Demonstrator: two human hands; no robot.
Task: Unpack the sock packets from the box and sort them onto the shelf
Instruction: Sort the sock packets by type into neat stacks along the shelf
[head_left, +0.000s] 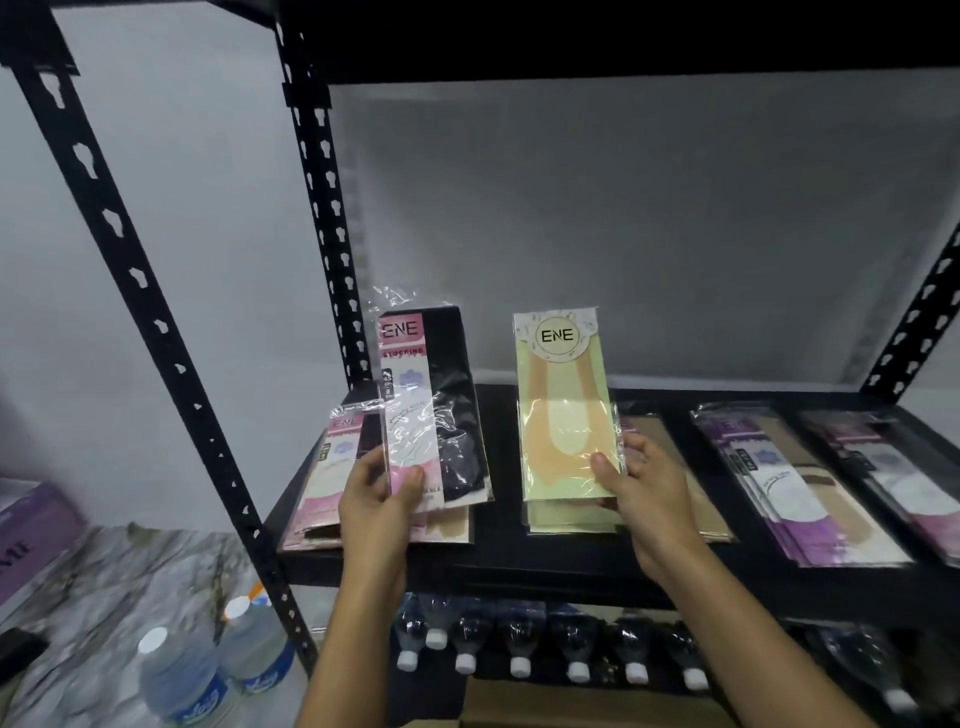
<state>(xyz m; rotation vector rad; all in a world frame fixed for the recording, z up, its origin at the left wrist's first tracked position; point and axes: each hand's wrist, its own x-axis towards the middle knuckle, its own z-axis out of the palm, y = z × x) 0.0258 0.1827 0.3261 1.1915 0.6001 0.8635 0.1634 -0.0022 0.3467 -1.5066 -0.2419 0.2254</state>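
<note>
the left hand (382, 501) pinches a pink-and-black sock packet (434, 405) over the pile (311, 514) at the left front corner of the shelf (571, 569), and the right hand (649, 491) grips a green packet (563, 410) over a green pile (566, 518) by the front edge.

Pink-and-black sock packet (434, 410), pale green packet (563, 410), purple packets (795, 483), black shelf (571, 566)

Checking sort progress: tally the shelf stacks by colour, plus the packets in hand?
Pink-label stack: 1
Green stack: 1
Beige stack, partly hidden by the right hand: 1
Purple-label stacks: 2
Held packets: 2, the black-stocking packet in the left hand and the green packet in the right hand
Total: 5 stacks, 2 held
</note>
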